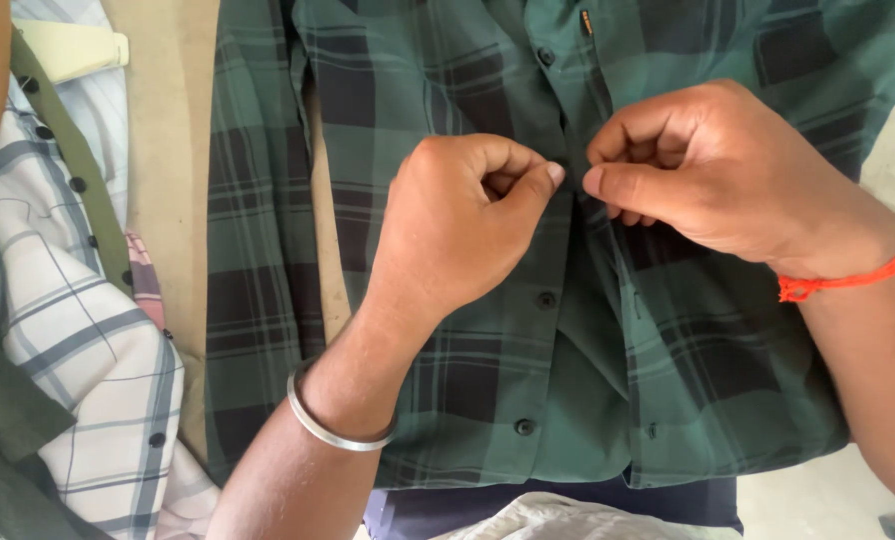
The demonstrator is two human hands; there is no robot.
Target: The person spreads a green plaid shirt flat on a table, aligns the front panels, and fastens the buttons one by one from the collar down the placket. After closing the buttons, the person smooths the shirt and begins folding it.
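Head view, one moment. Dark green and black plaid cotton shirt (448, 330) lies flat, front up, collar end toward top of frame, hem toward the person.

Left hand (458, 225): thumb and forefinger pinched together on the left edge of the shirt's button placket (568, 300), approx. mid-chest; remaining fingers curled into the palm. Plain silver metal bangle (336, 428) on left wrist.

Right hand (708, 170): thumb and forefinger clamped on the opposite placket edge, tips just beside the left thumb tip, nearly touching. Other fingers folded under. Thin orange thread band (853, 275) on right wrist. Whatever sits between the two pinches is hidden by the fingertips; cannot tell if a button is held.

Placket below the hands: three small dark round buttons (546, 299) visible in a line, appear fastened. One more button near the collar.

Surroundings: white shirt with grey-blue check and olive-green placket (78, 330) lies to the left, partly overlapping the plaid shirt's sleeve. Tan desk (168, 130) surface shows between the two garments. White crumpled fabric (568, 520) at bottom edge, over a strip of dark navy cloth (418, 510).
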